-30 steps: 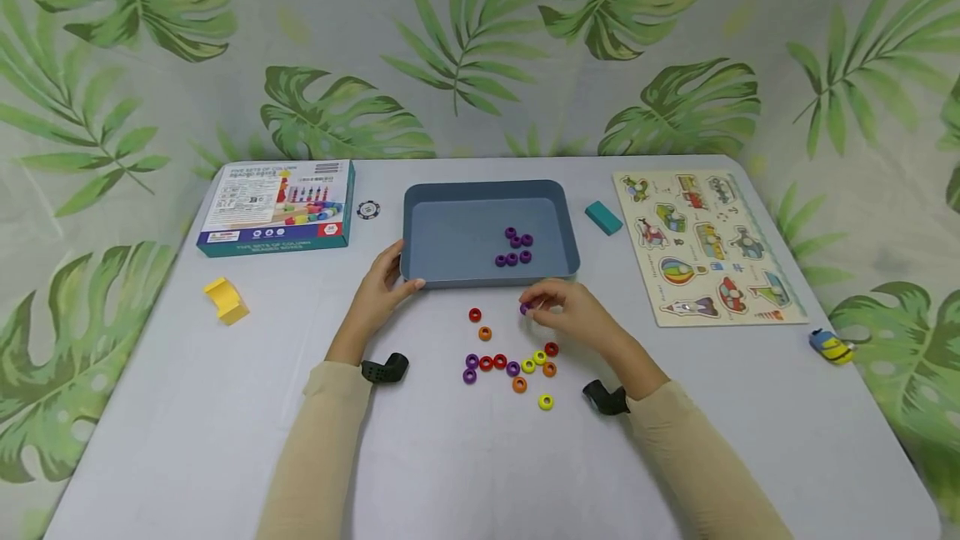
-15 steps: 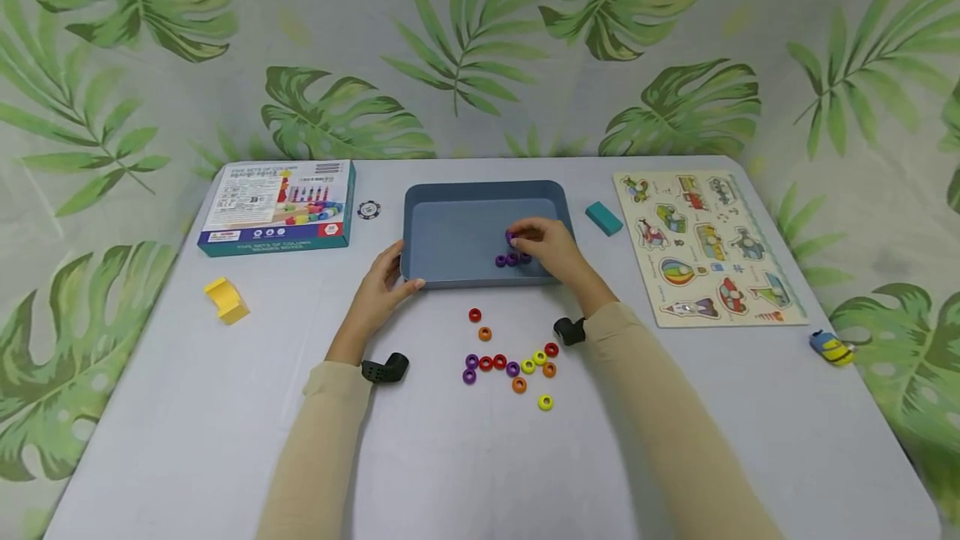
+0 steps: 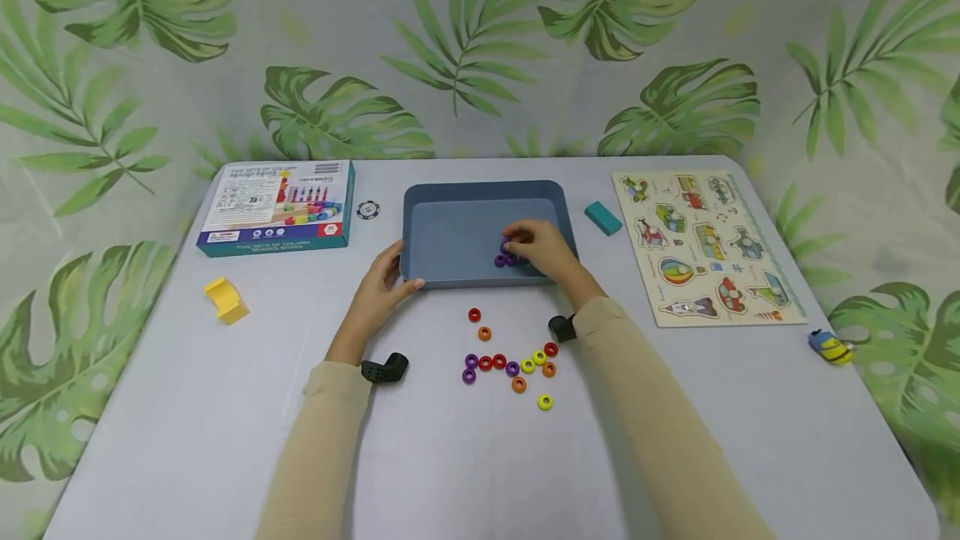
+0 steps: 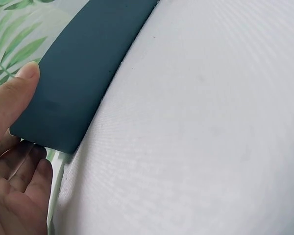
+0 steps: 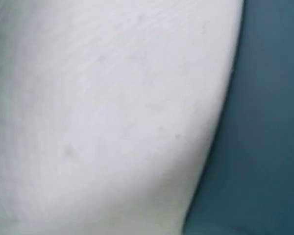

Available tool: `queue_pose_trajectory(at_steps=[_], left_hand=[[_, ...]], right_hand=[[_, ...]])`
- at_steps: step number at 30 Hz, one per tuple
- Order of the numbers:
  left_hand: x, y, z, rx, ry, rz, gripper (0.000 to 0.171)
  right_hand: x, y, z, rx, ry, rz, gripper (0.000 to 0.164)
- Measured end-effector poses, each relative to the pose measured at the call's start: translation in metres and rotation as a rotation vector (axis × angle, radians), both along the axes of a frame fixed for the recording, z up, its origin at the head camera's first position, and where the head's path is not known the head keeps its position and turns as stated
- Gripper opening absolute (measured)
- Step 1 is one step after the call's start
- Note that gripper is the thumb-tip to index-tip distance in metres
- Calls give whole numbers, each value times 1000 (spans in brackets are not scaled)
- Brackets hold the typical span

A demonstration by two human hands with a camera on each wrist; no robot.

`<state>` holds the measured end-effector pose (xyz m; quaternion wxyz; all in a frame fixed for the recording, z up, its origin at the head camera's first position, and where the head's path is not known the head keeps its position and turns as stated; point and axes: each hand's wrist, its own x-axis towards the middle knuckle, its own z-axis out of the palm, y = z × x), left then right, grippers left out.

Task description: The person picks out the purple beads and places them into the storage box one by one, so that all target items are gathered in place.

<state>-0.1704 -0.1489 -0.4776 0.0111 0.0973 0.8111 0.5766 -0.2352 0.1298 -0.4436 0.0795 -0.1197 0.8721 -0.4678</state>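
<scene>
My left hand point(image 3: 378, 290) holds the near left corner of a blue-grey tray point(image 3: 453, 232). In the left wrist view the thumb point(image 4: 27, 73) lies against the tray's wall point(image 4: 71, 93) and the fingers bend round its end. Inside the tray, towards the right, my right hand point(image 3: 546, 250) pinches a purple bead point(image 3: 506, 247) over other purple beads point(image 3: 500, 261), some hidden under the hand. Only the tray's side point(image 5: 264, 122) and white cloth show in the right wrist view. Red, orange, yellow and purple beads point(image 3: 513, 368) lie loose on the cloth before the tray.
Left of the tray are a bead-set box point(image 3: 277, 207), a poker chip point(image 3: 368, 210) and a yellow curved block point(image 3: 227, 300). To the right are a teal block point(image 3: 603, 218), a picture puzzle board point(image 3: 708, 248) and a small blue-yellow toy point(image 3: 831, 347).
My right hand has carried a purple bead from in front of the tray into it, then shifted slightly left and nearer. The left hand has stayed at the tray's corner.
</scene>
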Motion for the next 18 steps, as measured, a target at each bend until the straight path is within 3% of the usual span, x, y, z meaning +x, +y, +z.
queue_pose_trajectory(at_steps=[5,10,13,18], left_hand=[[0,0,0,-5,-13,3,76],[-1,1,-1,-7,-5,2,75],[-1,1,0,-6,-4,1,75],[3,3,10,32,-12,-1,74]], right_hand=[[14,1,15,-62,73,77,28],[44,8,24,-136,167,214,32],[69,13,26,-149,149,270,32],[107,15,32,-137,39,311,28]])
